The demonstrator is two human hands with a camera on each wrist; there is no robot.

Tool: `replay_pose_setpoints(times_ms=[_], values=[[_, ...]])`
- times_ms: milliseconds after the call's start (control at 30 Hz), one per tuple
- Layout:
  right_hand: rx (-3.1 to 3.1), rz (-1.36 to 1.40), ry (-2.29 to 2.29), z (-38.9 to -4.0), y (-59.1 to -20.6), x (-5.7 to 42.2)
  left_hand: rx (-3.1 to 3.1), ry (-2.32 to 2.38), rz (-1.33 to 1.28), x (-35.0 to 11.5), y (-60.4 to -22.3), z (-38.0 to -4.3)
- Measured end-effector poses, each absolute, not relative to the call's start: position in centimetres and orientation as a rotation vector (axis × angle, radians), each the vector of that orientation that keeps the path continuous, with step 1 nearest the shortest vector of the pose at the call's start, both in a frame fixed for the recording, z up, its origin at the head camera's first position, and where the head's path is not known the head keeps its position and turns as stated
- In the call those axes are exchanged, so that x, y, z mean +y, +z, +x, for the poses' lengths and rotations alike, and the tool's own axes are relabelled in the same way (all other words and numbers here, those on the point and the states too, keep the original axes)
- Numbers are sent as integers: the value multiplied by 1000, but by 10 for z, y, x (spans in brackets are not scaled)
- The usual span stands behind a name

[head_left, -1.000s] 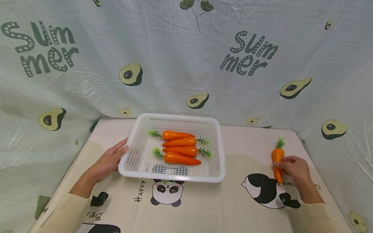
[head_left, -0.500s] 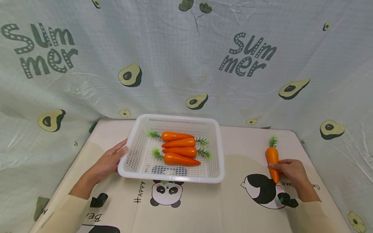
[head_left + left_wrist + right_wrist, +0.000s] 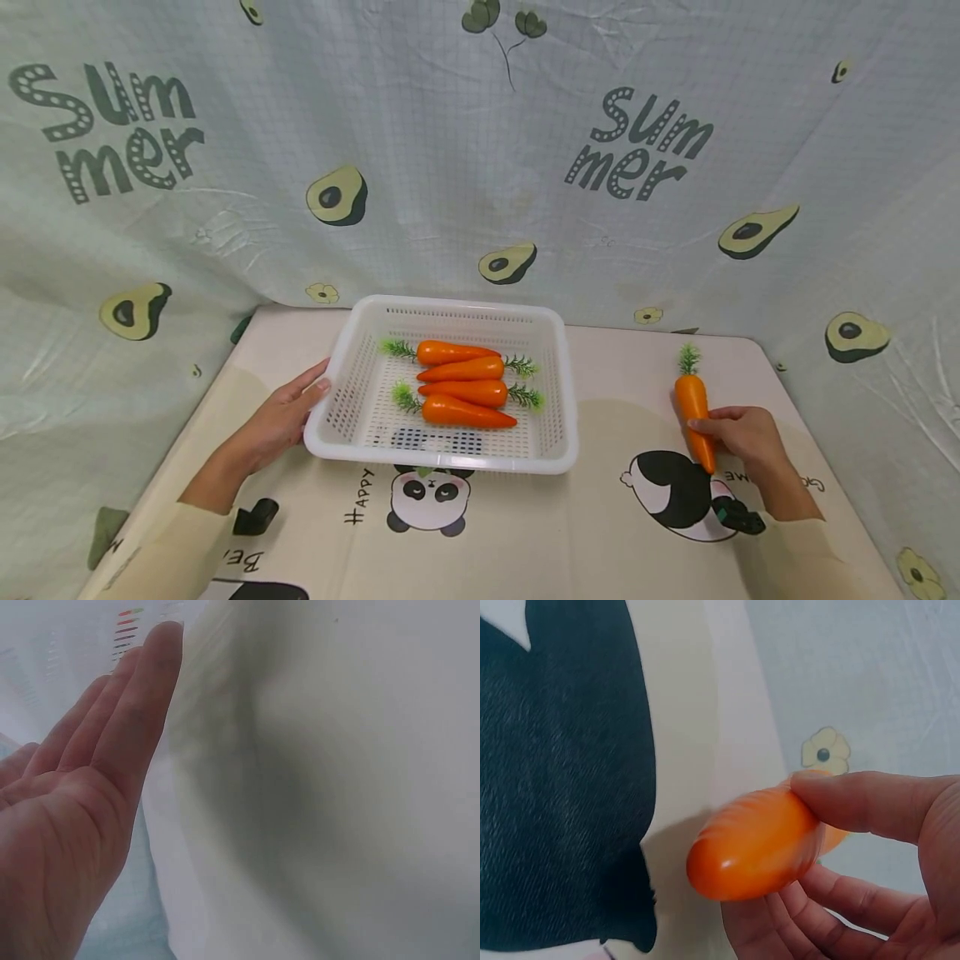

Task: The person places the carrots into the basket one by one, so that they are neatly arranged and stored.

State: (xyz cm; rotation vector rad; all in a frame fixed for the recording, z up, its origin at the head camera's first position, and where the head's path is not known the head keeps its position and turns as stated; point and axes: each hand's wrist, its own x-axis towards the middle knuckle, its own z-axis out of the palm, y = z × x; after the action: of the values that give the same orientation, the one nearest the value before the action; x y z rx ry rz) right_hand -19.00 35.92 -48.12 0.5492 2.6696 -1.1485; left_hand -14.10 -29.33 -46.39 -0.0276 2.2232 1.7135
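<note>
My right hand (image 3: pixel 750 435) pinches an orange carrot (image 3: pixel 691 398) with a green leafy top, thumb on its near side and fingers behind. The carrot stands with its leaves up and away and its tip pointing down. In the right wrist view, the carrot's tip (image 3: pixel 727 862) faces the camera. My left hand (image 3: pixel 283 417) touches the left rim of a white plastic basket (image 3: pixel 442 460). In the left wrist view, its fingers (image 3: pixel 135 712) lie straight against the basket's slotted wall. Inside the basket, several carrots (image 3: pixel 467 411) lie in a row, their leaves pointing alternately left and right.
The cream table mat (image 3: pixel 525 533) carries printed pandas and lettering. A pale curtain (image 3: pixel 450 150) with avocado prints hangs right behind the table's back edge and along both sides.
My right hand has moved slightly left with the carrot, whose leafy top has swung further left and away. The left hand and the basket stay in place.
</note>
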Motion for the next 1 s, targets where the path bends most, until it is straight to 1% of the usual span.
replay_pose_setpoints(times_ms=[1000], values=[[2592,345,-1268,-187,-451,324,2178,1735,-48,-294,-463,-141]])
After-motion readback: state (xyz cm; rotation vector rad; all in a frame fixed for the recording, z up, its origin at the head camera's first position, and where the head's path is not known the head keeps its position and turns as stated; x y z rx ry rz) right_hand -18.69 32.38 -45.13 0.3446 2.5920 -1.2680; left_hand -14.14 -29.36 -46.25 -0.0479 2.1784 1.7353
